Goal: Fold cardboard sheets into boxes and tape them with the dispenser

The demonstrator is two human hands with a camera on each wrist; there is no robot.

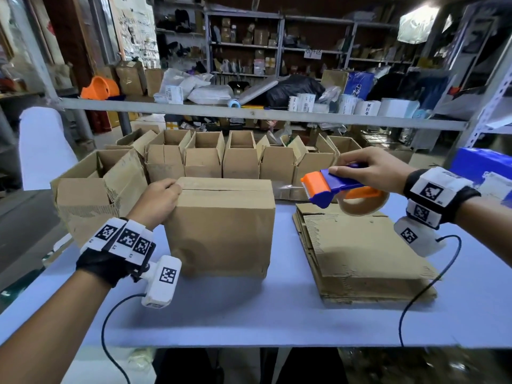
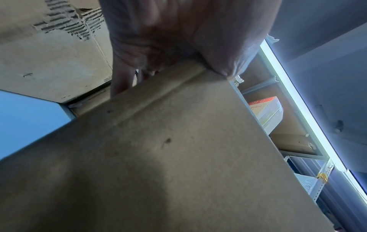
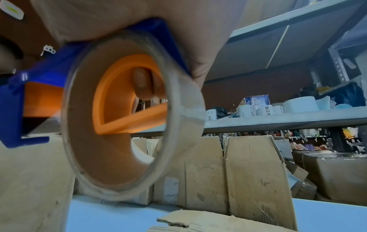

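Observation:
A folded cardboard box stands on the blue table with its top flaps closed. My left hand grips its top left corner, thumb on the near face and fingers over the left side; the left wrist view shows the box from below the hand. My right hand holds the blue and orange tape dispenser just off the box's right end, and a strip of clear tape runs from it to the box. The tape roll fills the right wrist view.
A stack of flat cardboard sheets lies on the table to the right. A row of open folded boxes lines the far edge, with a bigger open box at the left. A metal shelf rail crosses behind.

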